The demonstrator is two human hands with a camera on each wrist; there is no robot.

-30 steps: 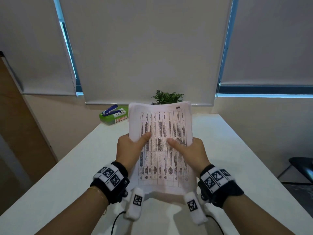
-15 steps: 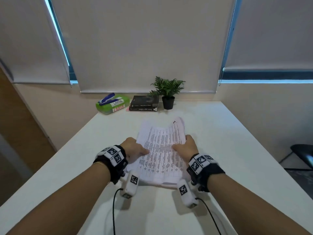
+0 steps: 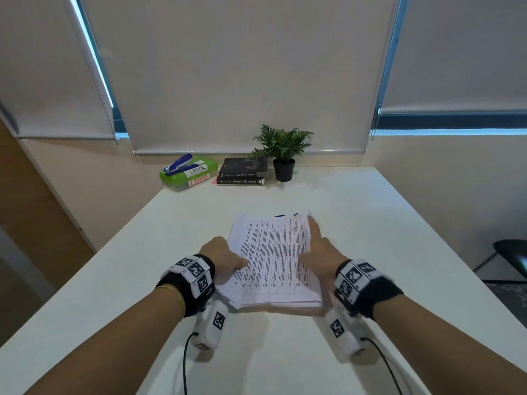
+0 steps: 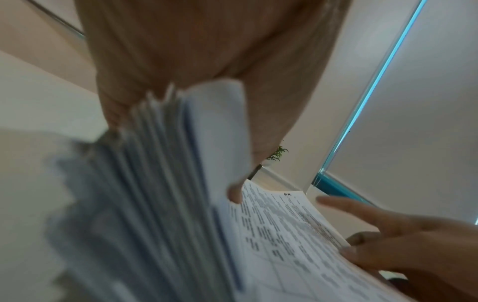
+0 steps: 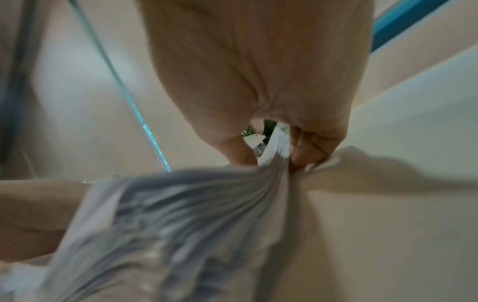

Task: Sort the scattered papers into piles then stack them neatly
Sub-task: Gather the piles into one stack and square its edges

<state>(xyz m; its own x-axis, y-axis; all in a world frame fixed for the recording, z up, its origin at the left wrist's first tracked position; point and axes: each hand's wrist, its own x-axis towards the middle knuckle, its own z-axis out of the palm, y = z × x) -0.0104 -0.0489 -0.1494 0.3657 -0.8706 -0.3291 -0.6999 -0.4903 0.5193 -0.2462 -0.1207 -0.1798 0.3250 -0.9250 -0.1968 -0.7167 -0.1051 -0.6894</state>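
Note:
A stack of printed papers point(image 3: 272, 260) with a table grid on its top sheet lies flat on the white table point(image 3: 385, 229), just beyond my wrists. My left hand point(image 3: 232, 259) grips the stack's left edge, with the thumb point(image 4: 235, 195) on the top sheet and the fingers tucked under. My right hand point(image 3: 313, 249) holds the right edge. Its index finger point(image 3: 313, 228) lies straight along that side, and in the right wrist view the other fingers point(image 5: 309, 149) and the thumb pinch the sheets point(image 5: 274, 147). The sheet edges point(image 4: 160, 183) look slightly uneven.
At the table's far edge stand a green box point(image 3: 188, 175) labelled LARGE with a blue stapler on it, two dark books point(image 3: 242, 175) and a small potted plant point(image 3: 283, 155). A black chair point(image 3: 510, 258) stands off to the right. Roller blinds cover the windows behind.
The stack was held upright in front of me a second ago; both hands have lowered it flat onto the table. My right index finger has stretched out along the right edge.

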